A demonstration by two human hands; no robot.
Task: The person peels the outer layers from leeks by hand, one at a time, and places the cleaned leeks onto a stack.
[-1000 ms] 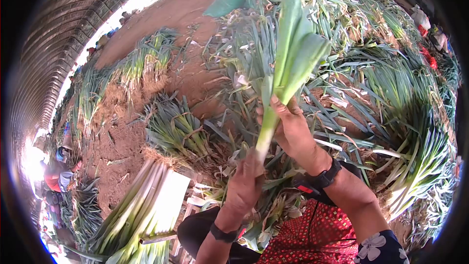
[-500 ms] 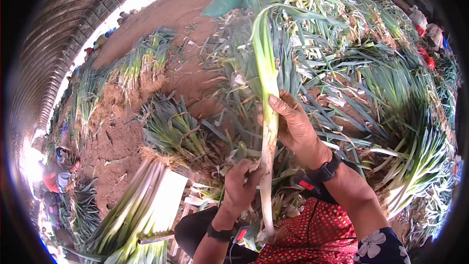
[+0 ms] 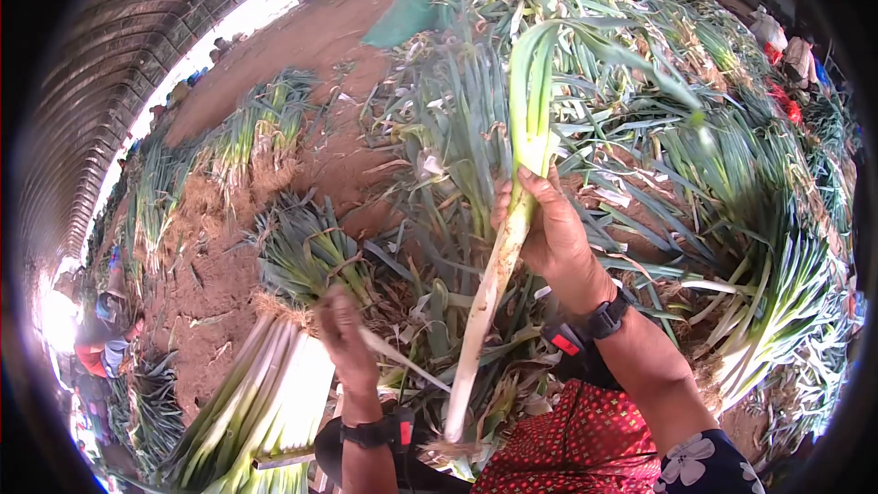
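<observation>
A long leek [image 3: 495, 288] slants across the middle, with its white root end low and its green leaves bending over to the right at the top. My right hand [image 3: 551, 227] is closed round its stalk, just below where the leaves begin. To the left of the stalk, my left hand [image 3: 346, 334] is blurred, its fingers bent together; a thin pale strip [image 3: 402, 359] stretches from it toward the leek's lower end. Below my left hand lies a bundle of trimmed leeks [image 3: 247, 384], roots toward the top.
A large heap of leeks and loose leaves [image 3: 585, 82] covers the back. More leeks [image 3: 777, 311] lie at the right, and a small leafy bundle [image 3: 311, 242] at the left. Green netting [image 3: 407, 9] lies behind. A person [image 3: 105, 338] is at the far left.
My left hand has moved left, away from the leek, with the pale strip now trailing from it. The leek's root end has swung left and its top right.
</observation>
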